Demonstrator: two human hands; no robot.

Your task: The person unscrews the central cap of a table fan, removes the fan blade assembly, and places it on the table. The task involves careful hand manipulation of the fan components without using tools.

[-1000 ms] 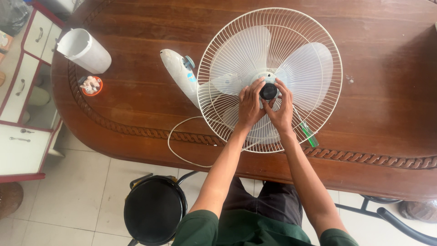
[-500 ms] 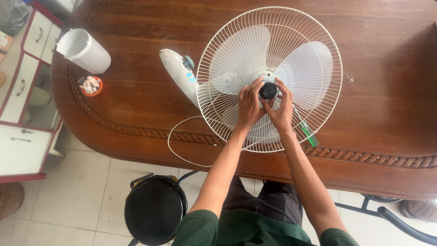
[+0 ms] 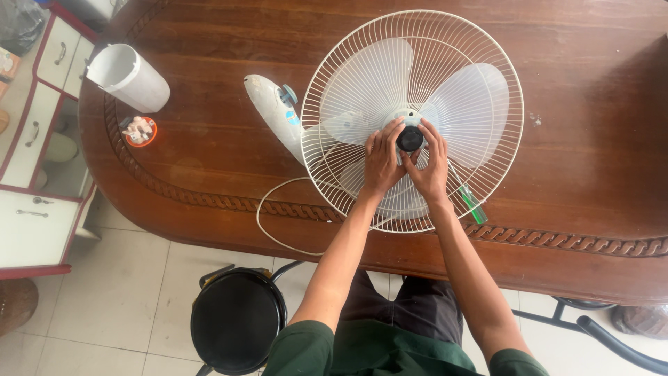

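Observation:
A white electric fan lies face up on a dark wooden table (image 3: 209,153), its round wire guard (image 3: 487,49) open to the translucent blades (image 3: 473,104). At the hub sits a small black cap (image 3: 410,139). My left hand (image 3: 381,163) and my right hand (image 3: 430,166) rest on the blades with their fingertips around this cap, gripping it from both sides. The fan's white neck (image 3: 275,111) with a bluish knob sticks out to the left. A white cord (image 3: 268,209) loops off the table's near edge.
A white plastic cover (image 3: 129,76) lies on its side at the far left, beside a small orange dish (image 3: 139,130) of small parts. A green-handled screwdriver (image 3: 472,204) lies under the guard's near rim. A black stool (image 3: 236,320) stands below; white drawers (image 3: 35,118) are at left.

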